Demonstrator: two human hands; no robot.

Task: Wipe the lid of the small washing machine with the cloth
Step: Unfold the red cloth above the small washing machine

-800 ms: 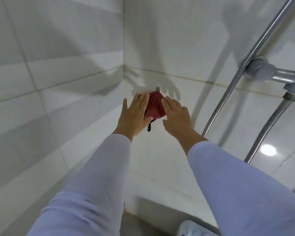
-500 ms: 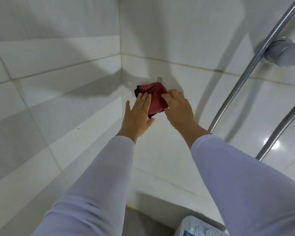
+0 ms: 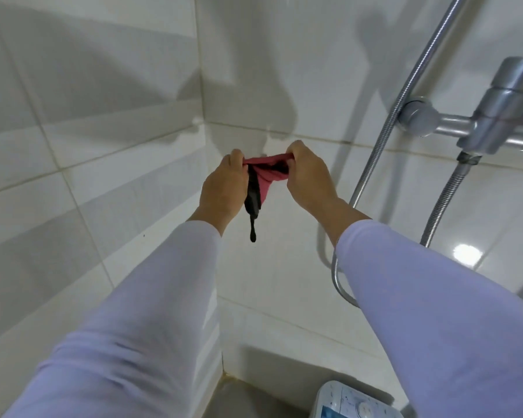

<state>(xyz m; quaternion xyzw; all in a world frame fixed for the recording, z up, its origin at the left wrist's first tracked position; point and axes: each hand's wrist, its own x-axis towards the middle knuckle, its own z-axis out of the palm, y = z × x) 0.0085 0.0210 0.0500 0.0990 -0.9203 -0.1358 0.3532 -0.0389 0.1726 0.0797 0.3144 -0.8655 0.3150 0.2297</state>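
A red cloth (image 3: 269, 173) with a black side and a dangling black loop hangs between both hands, in front of the tiled corner at chest height. My left hand (image 3: 224, 188) is closed on its left end. My right hand (image 3: 308, 176) is closed on its right end, so the top edge is stretched between them. Only a corner of the small white washing machine (image 3: 347, 401), with a dial and printed panel, shows at the bottom edge, below my right sleeve. Its lid is out of view.
White tiled walls meet in a corner behind the cloth. A chrome shower mixer (image 3: 492, 116) juts from the right wall, with two metal hoses (image 3: 384, 137) running down beside my right arm. A grey floor strip (image 3: 254, 399) lies below.
Both hands were flat and open against the cloth on the wall; now they have closed on it and pulled it off the wall, lower and toward me.
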